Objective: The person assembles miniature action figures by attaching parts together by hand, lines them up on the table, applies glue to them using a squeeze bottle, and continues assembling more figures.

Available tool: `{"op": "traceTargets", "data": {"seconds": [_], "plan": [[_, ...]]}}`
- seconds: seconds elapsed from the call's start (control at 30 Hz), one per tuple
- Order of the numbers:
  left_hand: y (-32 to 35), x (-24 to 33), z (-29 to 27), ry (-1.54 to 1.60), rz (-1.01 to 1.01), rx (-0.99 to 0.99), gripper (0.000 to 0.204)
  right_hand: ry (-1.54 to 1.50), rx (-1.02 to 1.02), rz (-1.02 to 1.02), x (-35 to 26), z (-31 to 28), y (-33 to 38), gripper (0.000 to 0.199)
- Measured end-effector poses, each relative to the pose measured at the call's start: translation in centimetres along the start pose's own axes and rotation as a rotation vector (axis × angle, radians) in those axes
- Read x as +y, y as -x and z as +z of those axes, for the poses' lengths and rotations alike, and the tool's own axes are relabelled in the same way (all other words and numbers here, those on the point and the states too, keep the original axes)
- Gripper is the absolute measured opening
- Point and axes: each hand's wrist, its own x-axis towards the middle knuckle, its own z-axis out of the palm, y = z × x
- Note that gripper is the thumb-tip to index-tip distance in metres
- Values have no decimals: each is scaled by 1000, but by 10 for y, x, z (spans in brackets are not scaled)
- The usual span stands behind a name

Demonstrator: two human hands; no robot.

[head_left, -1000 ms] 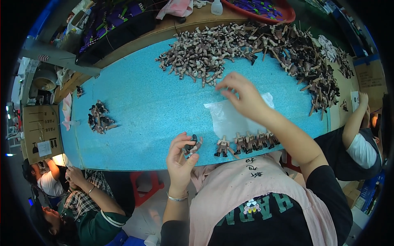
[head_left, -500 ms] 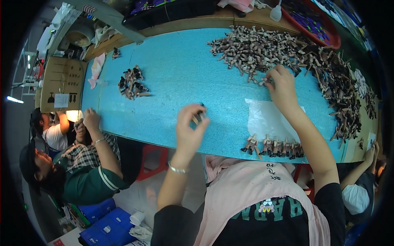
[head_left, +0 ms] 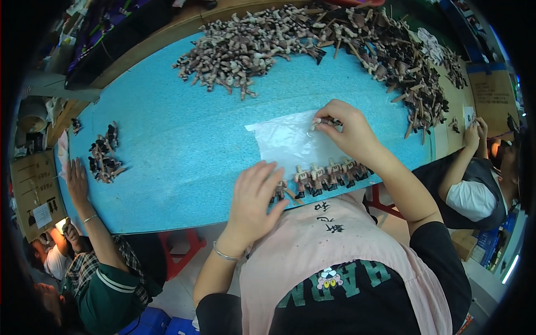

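While the right hand pinches a small figure piece between thumb and fingertips over the far right part of the plastic sheet, the left hand is spread palm down off the sheet's near left corner, fingers extended and thumb apart. Beneath and just beside those left fingers lies a partly covered figure; whether the hand touches it or merely shades it cannot be told. The pinched piece has its long axis roughly crosswise to the sheet, pale end pointing left and darker end toward the palm, and whether it clears the plastic or brushes it is unclear. From the left hand, that piece lies up and to the right, across the sheet, so the right hand alone is close to it, while the left is the nearer one to the covered figure. Along the sheet's near edge runs a row of figures, set side by side, each with its long axis pointing from the person toward the sheet, dark feet nearest the person. Beyond the sheet's far side spreads a heap of pale parts, with a darker heap off to its right; well left of the sheet sits a loose cluster of figures.
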Motion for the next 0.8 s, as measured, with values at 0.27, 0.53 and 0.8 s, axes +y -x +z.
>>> {"op": "traceTargets", "data": {"seconds": [0.27, 0.53, 0.8], "plan": [[18, 2, 22, -45, 39, -90, 66, 104, -21, -85, 6, 3, 10, 10], [27, -8, 2, 46, -41, -12, 68, -439, -28, 264, -6, 7, 10, 12], [26, -9, -18, 289, -313, 38, 74, -797, -410, 355, -56, 43, 23, 26]]}}
